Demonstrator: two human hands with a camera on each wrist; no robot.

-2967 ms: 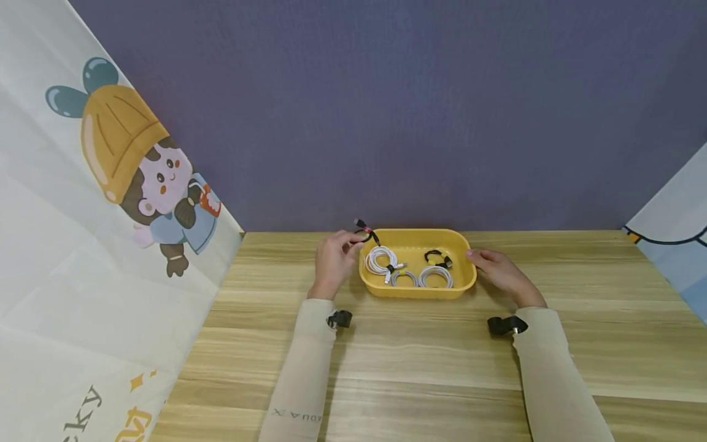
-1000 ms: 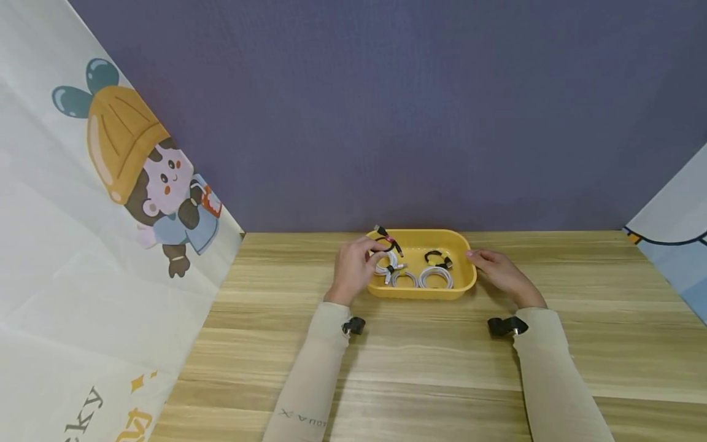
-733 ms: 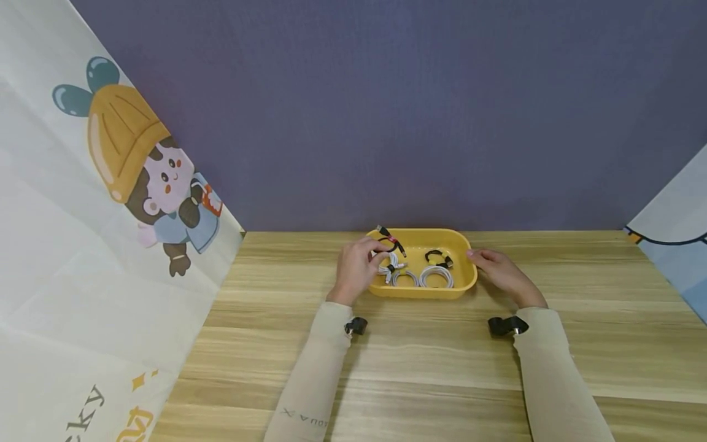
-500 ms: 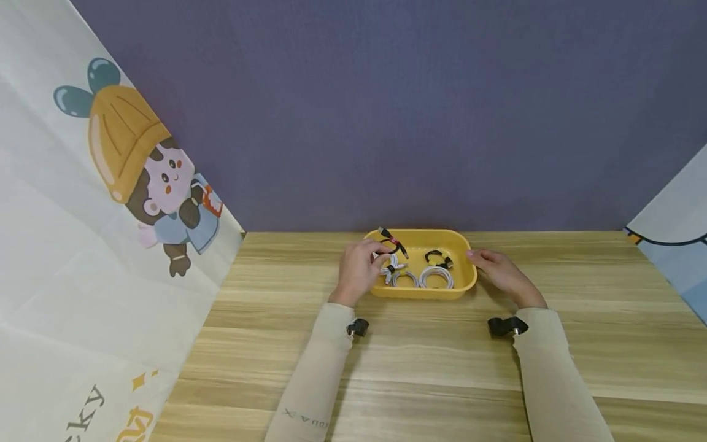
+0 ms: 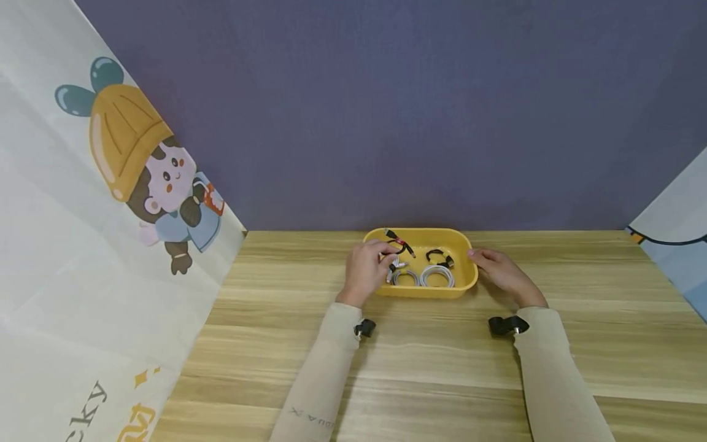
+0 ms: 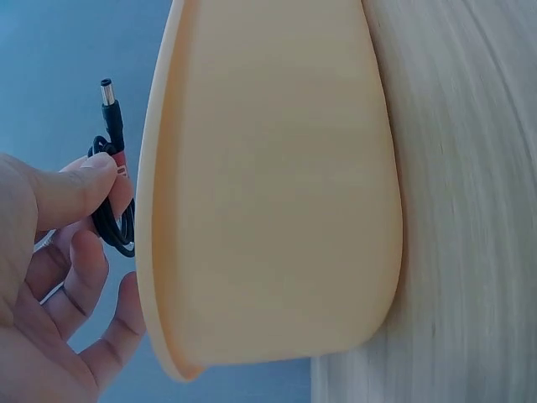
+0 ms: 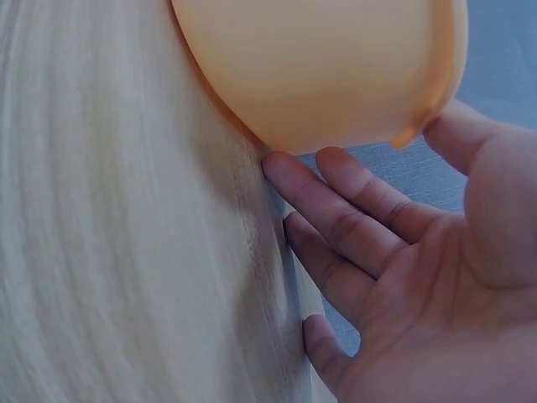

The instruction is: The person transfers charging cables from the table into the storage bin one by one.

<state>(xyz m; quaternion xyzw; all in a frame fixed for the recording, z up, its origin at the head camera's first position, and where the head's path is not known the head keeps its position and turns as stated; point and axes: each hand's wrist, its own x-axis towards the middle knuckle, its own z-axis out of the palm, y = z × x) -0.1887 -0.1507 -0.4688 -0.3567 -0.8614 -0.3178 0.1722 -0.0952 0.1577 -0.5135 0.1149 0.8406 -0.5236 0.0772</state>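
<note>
My left hand [image 5: 364, 271] pinches a small coiled black cable [image 5: 401, 242] over the left part of a yellow plastic basket [image 5: 422, 293]. In the left wrist view the cable has a red tie and a round metal barrel plug [image 6: 108, 94] pointing up; in the head view a USB plug shows at its other end. At the basket's right end, my right hand [image 5: 499, 270] holds the rim, thumb over the edge and fingers [image 7: 344, 222] against the outer wall. Inside lie a white cable coil [image 5: 394, 264], partly hidden by the left hand, and a grey coil [image 5: 405, 279].
Also in the basket are a larger whitish cable coil [image 5: 437, 277] at the front and a black cable with a yellow tie [image 5: 440, 258] at the right. The basket stands on a wood-grain table [image 5: 431, 368], close to a dark blue-grey panel [image 5: 409, 123].
The left hand has carried the black cable rightward, from beyond the basket's left rim to over its inside. The right hand has stayed at the right rim.
</note>
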